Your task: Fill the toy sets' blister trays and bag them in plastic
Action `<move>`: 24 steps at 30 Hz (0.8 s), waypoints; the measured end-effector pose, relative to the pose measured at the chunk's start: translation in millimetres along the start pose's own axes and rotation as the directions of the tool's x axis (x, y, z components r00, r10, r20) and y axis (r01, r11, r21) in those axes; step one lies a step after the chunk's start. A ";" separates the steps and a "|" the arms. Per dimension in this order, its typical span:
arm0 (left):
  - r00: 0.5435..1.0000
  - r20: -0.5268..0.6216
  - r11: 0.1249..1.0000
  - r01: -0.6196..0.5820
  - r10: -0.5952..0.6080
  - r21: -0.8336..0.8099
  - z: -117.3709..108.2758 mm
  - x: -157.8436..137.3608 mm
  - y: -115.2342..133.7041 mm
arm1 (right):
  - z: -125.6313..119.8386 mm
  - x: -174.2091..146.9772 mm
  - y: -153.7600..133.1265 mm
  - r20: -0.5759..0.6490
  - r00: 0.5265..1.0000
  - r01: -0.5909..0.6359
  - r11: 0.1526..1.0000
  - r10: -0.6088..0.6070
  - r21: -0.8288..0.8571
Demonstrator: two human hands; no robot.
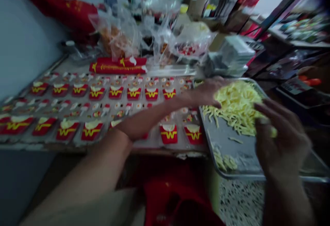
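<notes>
Head view: yellow fry-shaped strips, probably light and pliable, best scooped from below, are heaped on a metal tray at frame right between open left hand and open right hand.

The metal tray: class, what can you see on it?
On the metal tray lie heaped pale yellow strips, a loose strip and a smaller clump. The left hand and right hand hide parts of the heap; the tray beneath it cannot be seen.
</notes>
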State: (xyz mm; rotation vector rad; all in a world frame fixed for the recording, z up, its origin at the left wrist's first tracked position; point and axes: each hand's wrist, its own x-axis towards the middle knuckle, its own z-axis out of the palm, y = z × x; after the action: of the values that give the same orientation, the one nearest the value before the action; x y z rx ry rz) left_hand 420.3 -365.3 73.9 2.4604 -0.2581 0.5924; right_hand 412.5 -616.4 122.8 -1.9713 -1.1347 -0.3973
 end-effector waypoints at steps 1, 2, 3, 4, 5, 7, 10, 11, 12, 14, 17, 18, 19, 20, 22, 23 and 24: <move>0.999 -0.007 0.999 0.052 -0.052 -0.006 -25.1 -21.4 -5.8 | 12.8 -11.3 -5.5 0.105 0.994 -0.024 0.994 0.013 0.109; 0.990 -0.017 0.990 0.143 -0.143 -0.023 -50.5 -47.5 -9.3 | 23.7 -23.0 -12.2 0.236 0.972 -0.054 0.970 -0.004 0.239; 0.967 -0.037 0.967 0.252 -0.253 -0.034 -75.1 -77.6 -8.2 | 32.1 -34.2 -19.8 0.378 0.924 -0.092 0.924 -0.059 0.370; 0.939 -0.076 0.942 0.333 -0.335 -0.033 -97.7 -110.4 -1.0 | 38.4 -44.0 -27.5 0.503 0.852 -0.133 0.869 -0.145 0.476; 0.908 -0.145 0.919 0.394 -0.393 -0.024 -117.2 -144.2 13.0 | 42.9 -52.1 -34.6 0.579 0.779 -0.158 0.818 -0.241 0.553; 0.837 -0.273 0.869 0.495 -0.473 0.012 -144.2 -210.4 57.8 | 49.5 -62.8 -45.5 0.662 0.634 -0.182 0.755 -0.400 0.630; 0.703 -0.390 0.749 0.661 -0.595 0.050 -152.0 -298.9 136.3 | 58.1 -69.7 -49.7 0.764 0.426 -0.217 0.766 -0.484 0.606; 0.651 -0.425 0.701 0.711 -0.629 0.051 -147.8 -325.8 156.5 | 60.7 -71.0 -47.4 0.801 0.352 -0.233 0.783 -0.485 0.576; 0.573 -0.488 0.636 0.770 -0.659 0.046 -141.1 -351.7 171.3 | 62.9 -72.6 -43.2 0.833 0.285 -0.247 0.804 -0.474 0.541; 0.377 -0.597 0.488 0.872 -0.708 -0.029 -122.7 -400.8 183.8 | 65.5 -77.4 -30.5 0.880 0.189 -0.276 0.836 -0.436 0.473; 0.114 -0.670 0.305 0.936 -0.734 -0.174 -91.2 -473.7 177.0 | 64.6 -88.5 -7.0 0.932 0.188 -0.352 0.865 -0.310 0.359; 0.053 -0.675 0.250 0.948 -0.736 -0.199 -82.2 -499.1 175.0 | 64.0 -92.0 0.3 0.945 0.213 -0.385 0.867 -0.249 0.315; -0.024 -0.679 0.184 0.955 -0.733 -0.232 -74.7 -524.8 175.7 | 64.2 -94.7 6.8 0.955 0.223 -0.416 0.867 -0.196 0.275; -0.135 -0.684 0.101 0.951 -0.717 -0.293 -68.4 -549.8 179.7 | 65.6 -96.6 11.9 0.957 0.248 -0.439 0.863 -0.149 0.248; -0.390 -0.665 -0.068 0.888 -0.637 -0.455 -56.9 -591.9 195.9 | 73.4 -99.5 16.0 0.969 0.225 -0.467 0.862 -0.102 0.199; -0.504 -0.635 -0.145 0.836 -0.585 -0.529 -50.2 -606.6 205.0 | 79.3 -101.9 14.0 0.977 0.181 -0.479 0.857 -0.116 0.190; -0.548 -0.630 -0.170 0.812 -0.550 -0.558 -42.1 -616.1 212.2 | 85.9 -105.7 8.8 0.979 0.144 -0.473 0.859 -0.145 0.197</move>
State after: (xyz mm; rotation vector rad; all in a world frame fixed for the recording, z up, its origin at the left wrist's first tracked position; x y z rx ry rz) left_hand -204.0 -482.3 -77.7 1.1991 2.2687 0.8788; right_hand 352.0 -613.1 0.6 -1.7161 -1.4805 1.5160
